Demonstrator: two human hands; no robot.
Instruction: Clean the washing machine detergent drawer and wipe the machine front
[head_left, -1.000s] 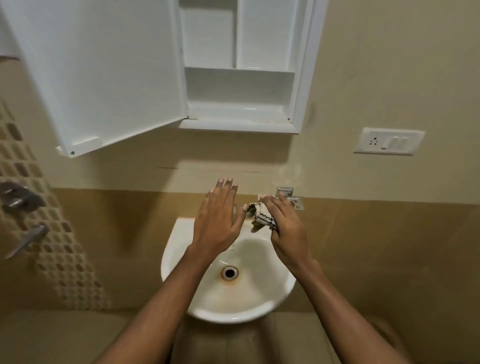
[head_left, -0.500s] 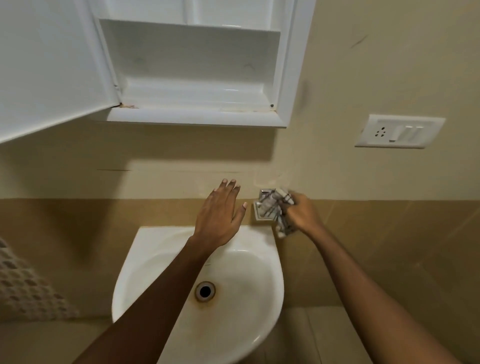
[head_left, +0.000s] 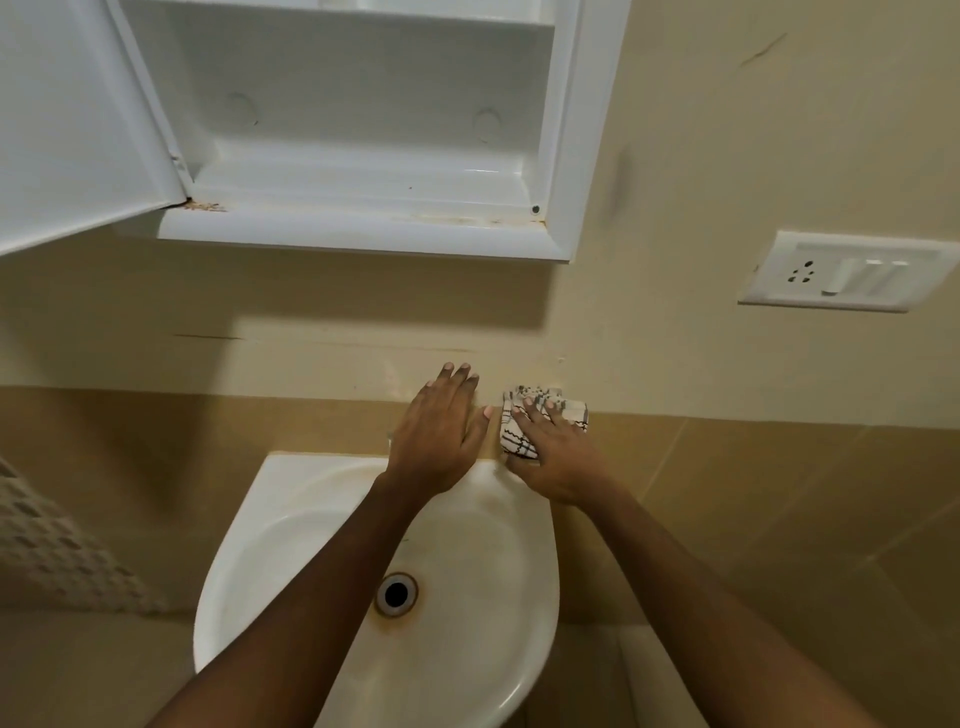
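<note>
1. Two grips are up at the back of the wash basin (head_left: 291, 483), both close to the wall; no washing machine or detergent drawer in view
2. Right grip (head_left: 553, 457): fingers laid fairly straight across a bunched checked cloth (head_left: 515, 442), pressing it to the wall just above the basin's back right corner. Not pinching it as far as I can see. Whatever sits under the cloth is hidden
3. Left grip (head_left: 441, 434): spread flat, fingers straight, holding nothing, just beside the cloth
4. Handling, my read: the cloth is light and soft with no stiffness, so it will sag and unfold if lifted by a corner. Can't tell wet or dry. Best hold is fingers closed round the bunched middle so it stays a pad
5. Stage, a guess: cloth prep at the basin, machine wiping not begun
6. Around: open white wall cabinet (head_left: 363, 228) above, its door (head_left: 78, 130) swung left, socket-and-switch plate (head_left: 841, 273) to the right, rust-ringed drain (head_left: 396, 595) in the bowl
</note>
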